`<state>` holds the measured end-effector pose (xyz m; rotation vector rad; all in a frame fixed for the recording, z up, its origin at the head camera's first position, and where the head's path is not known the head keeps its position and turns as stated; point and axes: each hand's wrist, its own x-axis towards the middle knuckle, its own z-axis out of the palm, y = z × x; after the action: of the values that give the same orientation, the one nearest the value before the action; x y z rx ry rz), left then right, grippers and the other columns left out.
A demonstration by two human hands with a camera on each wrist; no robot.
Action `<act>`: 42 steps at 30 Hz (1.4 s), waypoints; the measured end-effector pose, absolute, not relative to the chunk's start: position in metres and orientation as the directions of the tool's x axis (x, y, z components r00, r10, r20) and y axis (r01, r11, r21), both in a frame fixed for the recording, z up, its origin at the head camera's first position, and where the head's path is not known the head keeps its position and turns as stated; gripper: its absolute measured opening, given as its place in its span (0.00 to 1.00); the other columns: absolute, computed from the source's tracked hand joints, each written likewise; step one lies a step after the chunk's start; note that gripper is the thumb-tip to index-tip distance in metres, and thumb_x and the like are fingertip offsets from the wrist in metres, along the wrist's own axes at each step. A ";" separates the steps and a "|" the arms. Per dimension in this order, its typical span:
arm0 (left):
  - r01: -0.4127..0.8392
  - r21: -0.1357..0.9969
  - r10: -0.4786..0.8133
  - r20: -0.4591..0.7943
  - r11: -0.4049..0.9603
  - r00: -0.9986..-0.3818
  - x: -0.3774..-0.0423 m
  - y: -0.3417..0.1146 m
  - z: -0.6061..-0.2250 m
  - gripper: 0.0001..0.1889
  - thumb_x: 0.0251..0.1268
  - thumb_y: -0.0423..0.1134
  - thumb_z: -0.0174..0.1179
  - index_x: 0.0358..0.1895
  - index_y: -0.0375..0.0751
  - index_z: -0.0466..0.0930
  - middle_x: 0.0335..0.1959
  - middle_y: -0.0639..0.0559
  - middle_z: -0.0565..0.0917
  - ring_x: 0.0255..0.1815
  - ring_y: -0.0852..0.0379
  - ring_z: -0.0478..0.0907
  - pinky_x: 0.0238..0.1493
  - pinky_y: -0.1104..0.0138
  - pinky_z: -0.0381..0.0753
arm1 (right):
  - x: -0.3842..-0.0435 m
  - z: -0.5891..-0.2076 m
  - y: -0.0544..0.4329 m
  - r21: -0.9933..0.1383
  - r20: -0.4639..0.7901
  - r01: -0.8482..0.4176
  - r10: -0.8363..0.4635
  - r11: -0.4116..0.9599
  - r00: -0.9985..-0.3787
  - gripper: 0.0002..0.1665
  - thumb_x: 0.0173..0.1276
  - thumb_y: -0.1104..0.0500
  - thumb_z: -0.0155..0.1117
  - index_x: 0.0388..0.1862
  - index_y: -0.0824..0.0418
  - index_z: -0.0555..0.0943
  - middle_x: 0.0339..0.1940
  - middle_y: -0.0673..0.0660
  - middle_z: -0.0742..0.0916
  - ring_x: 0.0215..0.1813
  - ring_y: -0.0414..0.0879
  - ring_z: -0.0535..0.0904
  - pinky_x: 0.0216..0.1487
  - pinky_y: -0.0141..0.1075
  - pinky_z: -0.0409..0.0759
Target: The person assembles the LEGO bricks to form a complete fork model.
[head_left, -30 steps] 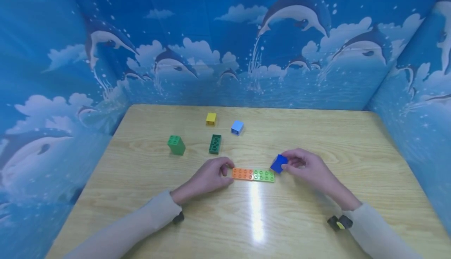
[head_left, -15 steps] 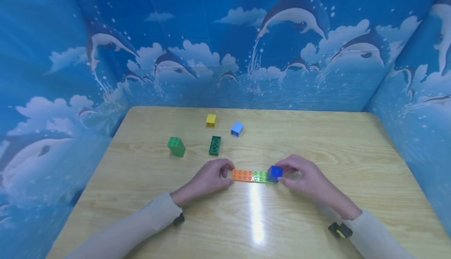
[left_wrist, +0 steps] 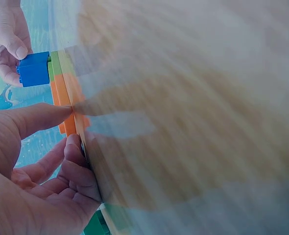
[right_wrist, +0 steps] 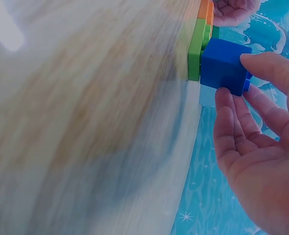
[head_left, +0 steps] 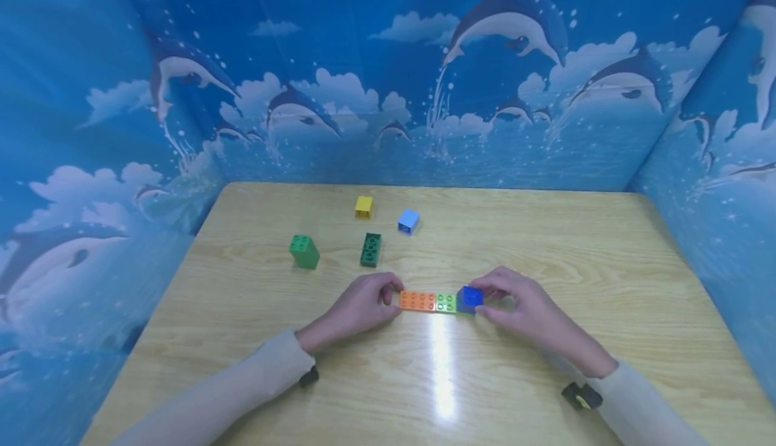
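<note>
"How far along is it?"

"Partway, I'd judge. The orange brick (head_left: 417,300) and lime brick (head_left: 446,303) lie end to end on the surface (head_left: 545,230), touching. The blue brick (head_left: 469,299) is on the lime one's right end."

"Pressed home?"

"Can't tell. It meets the studs, but whether it's fully down doesn't show."

"And the fingers?"

"The right hand (head_left: 515,301) pinches the blue brick between thumb and fingertips, barely parted beyond its width. The left hand (head_left: 366,300) has thumb and finger closed on the orange brick's left end, likely steadying the row."

"What's left?"

"Probably firming that joint, then letting go. Four pieces stand apart, unused: the yellow brick (head_left: 364,207), the light-blue brick (head_left: 409,221), the dark green brick (head_left: 370,250) lying hollow side up, and the tall green brick (head_left: 304,252) upright. Whether they're wanted, I can't say."

"Any brand or writing?"

"None I can read. The studs are too small for lettering, and the yellowish mark on the right wrist's device (head_left: 582,396) is illegible."
</note>
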<state>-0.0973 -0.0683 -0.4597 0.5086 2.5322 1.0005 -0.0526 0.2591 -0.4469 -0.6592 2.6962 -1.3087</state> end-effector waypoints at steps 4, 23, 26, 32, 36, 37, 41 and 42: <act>0.204 0.709 0.462 -0.191 0.675 -0.866 -0.098 -0.069 -0.459 0.19 0.65 0.32 0.77 0.58 0.44 0.87 0.34 0.59 0.81 0.34 0.59 0.78 0.36 0.66 0.80 | -0.054 -0.446 0.258 -0.765 0.099 -0.331 -0.407 0.553 -0.908 0.25 0.68 0.66 0.80 0.63 0.57 0.88 0.53 0.46 0.87 0.52 0.47 0.87 0.55 0.46 0.88; 0.188 0.724 0.451 -0.188 0.664 -0.872 -0.103 -0.073 -0.460 0.18 0.64 0.33 0.79 0.55 0.47 0.88 0.33 0.59 0.81 0.34 0.59 0.79 0.37 0.65 0.81 | -0.065 -0.438 0.248 -0.873 -0.067 -0.128 -0.375 0.471 -0.924 0.22 0.68 0.66 0.79 0.60 0.62 0.88 0.53 0.55 0.86 0.51 0.51 0.85 0.53 0.36 0.88; 0.189 0.722 0.456 -0.192 0.665 -0.869 -0.104 -0.074 -0.459 0.18 0.63 0.32 0.79 0.55 0.47 0.88 0.32 0.59 0.81 0.34 0.59 0.79 0.37 0.65 0.81 | -0.066 -0.437 0.247 -0.884 -0.090 -0.102 -0.380 0.456 -0.921 0.21 0.68 0.67 0.79 0.59 0.64 0.88 0.53 0.57 0.87 0.50 0.51 0.85 0.52 0.36 0.88; 0.183 0.723 0.461 -0.208 0.667 -0.863 -0.101 -0.074 -0.462 0.19 0.63 0.33 0.79 0.56 0.47 0.88 0.32 0.58 0.81 0.33 0.58 0.78 0.36 0.65 0.80 | -0.065 -0.436 0.248 -0.852 -0.120 -0.122 -0.417 0.509 -0.901 0.21 0.69 0.65 0.79 0.60 0.65 0.86 0.52 0.56 0.87 0.51 0.50 0.86 0.52 0.35 0.87; 0.177 0.724 0.460 -0.212 0.666 -0.862 -0.097 -0.072 -0.462 0.18 0.64 0.32 0.79 0.56 0.46 0.87 0.31 0.57 0.81 0.32 0.58 0.78 0.35 0.65 0.79 | -0.064 -0.434 0.250 -0.817 -0.115 -0.169 -0.444 0.551 -0.889 0.22 0.72 0.63 0.78 0.62 0.64 0.85 0.53 0.55 0.88 0.51 0.49 0.86 0.53 0.36 0.87; 0.179 0.722 0.459 -0.211 0.668 -0.863 -0.097 -0.071 -0.462 0.19 0.64 0.32 0.79 0.56 0.46 0.87 0.31 0.57 0.81 0.32 0.58 0.77 0.34 0.65 0.79 | -0.064 -0.433 0.250 -0.811 -0.112 -0.181 -0.450 0.557 -0.886 0.22 0.72 0.63 0.77 0.62 0.64 0.84 0.54 0.55 0.88 0.51 0.48 0.86 0.53 0.37 0.87; 0.185 0.712 0.455 -0.209 0.678 -0.866 -0.098 -0.070 -0.460 0.19 0.64 0.33 0.78 0.57 0.46 0.87 0.31 0.57 0.81 0.31 0.58 0.77 0.33 0.65 0.78 | -0.063 -0.432 0.249 -0.788 -0.089 -0.221 -0.462 0.574 -0.882 0.22 0.73 0.62 0.76 0.63 0.64 0.84 0.53 0.53 0.88 0.50 0.46 0.85 0.52 0.38 0.87; 0.186 0.710 0.455 -0.209 0.679 -0.866 -0.098 -0.070 -0.460 0.20 0.64 0.33 0.78 0.57 0.46 0.86 0.31 0.57 0.81 0.31 0.58 0.77 0.33 0.65 0.78 | -0.063 -0.432 0.249 -0.784 -0.085 -0.227 -0.463 0.578 -0.882 0.22 0.73 0.62 0.76 0.64 0.63 0.84 0.53 0.52 0.88 0.50 0.46 0.85 0.52 0.38 0.87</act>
<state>-0.0982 -0.0704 -0.4604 0.5029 2.5240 1.0083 -0.0630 0.2485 -0.4317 -0.5675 2.5310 -1.1979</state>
